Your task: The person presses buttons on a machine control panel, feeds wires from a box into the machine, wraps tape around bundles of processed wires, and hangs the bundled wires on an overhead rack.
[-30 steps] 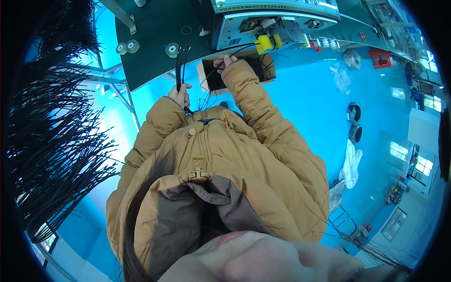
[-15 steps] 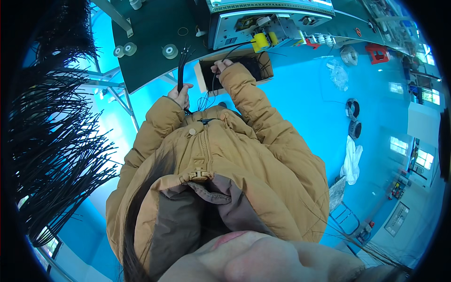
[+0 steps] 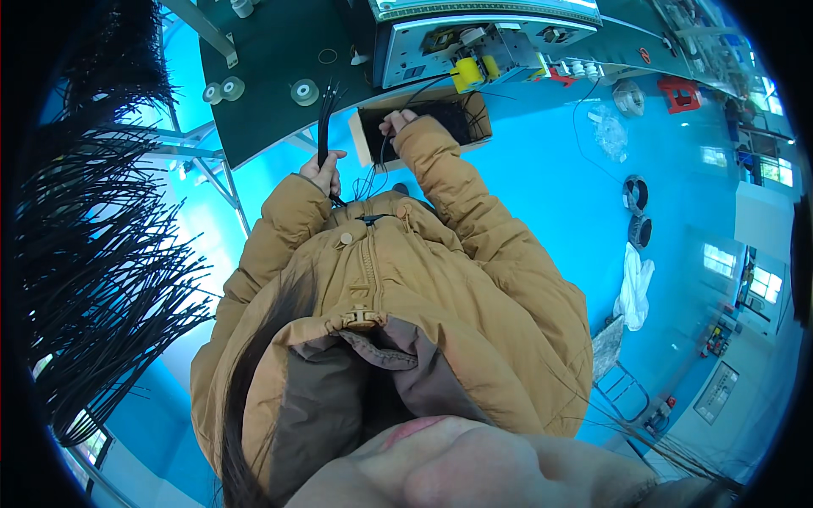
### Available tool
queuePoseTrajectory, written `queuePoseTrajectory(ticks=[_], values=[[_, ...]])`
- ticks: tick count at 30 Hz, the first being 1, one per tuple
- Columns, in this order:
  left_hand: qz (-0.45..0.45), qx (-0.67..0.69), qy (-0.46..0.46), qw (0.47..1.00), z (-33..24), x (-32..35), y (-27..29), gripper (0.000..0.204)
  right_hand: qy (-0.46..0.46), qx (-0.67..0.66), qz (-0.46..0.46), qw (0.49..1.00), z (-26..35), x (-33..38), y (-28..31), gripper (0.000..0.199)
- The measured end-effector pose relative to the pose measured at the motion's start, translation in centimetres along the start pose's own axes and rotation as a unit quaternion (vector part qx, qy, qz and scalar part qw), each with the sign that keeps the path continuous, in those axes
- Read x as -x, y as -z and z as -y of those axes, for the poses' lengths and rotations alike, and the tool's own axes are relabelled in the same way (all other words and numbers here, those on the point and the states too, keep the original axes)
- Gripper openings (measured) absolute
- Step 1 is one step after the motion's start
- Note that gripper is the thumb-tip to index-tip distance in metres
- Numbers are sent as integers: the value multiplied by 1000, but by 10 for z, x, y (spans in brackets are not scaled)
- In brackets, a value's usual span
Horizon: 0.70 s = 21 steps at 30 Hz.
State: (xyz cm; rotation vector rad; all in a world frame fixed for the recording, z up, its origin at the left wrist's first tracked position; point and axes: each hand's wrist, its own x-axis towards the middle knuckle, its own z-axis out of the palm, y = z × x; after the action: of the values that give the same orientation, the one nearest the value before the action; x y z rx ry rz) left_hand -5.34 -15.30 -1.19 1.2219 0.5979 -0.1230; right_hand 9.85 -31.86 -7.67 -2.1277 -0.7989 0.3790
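- I see my left hand clenched around one bundle of black cables; the bundle stands upright from the fist, and its loose tips fan out over the front edge of the dark green worktop.
- My right hand is at the near rim of one open cardboard box, fingers curled on thin black wires there; the view is small, so I think it is pinching them, but I cannot be sure.
- The box sits just off the worktop's front edge, below one grey machine, and its inside looks dark with more black wire.
- One yellow part sticks out at the machine's lower front, right above the box.
- I count three small round spools in a row near the worktop's front edge, to the left of the cable tips.
- One large mass of black cable lengths hangs at the far left, well apart from both hands.
- Both sleeves belong to one tan padded jacket.
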Motion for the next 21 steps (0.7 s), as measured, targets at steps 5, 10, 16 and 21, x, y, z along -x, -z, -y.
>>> queuePoseTrajectory(ticks=[5,10,16,21], values=[[-6,-29,-34,999,-1,-7,4,31,130,245,85,957,75,30,12,20],[-15,-27,-49,998,-3,-16,1,34,276,145,209,927,97,36,11,18],[17,-56,-21,998,4,-18,9,27,84,104,320,938,132,28,15,25],[25,-47,-51,997,10,-14,13,24,115,173,309,928,82,25,-3,30]])
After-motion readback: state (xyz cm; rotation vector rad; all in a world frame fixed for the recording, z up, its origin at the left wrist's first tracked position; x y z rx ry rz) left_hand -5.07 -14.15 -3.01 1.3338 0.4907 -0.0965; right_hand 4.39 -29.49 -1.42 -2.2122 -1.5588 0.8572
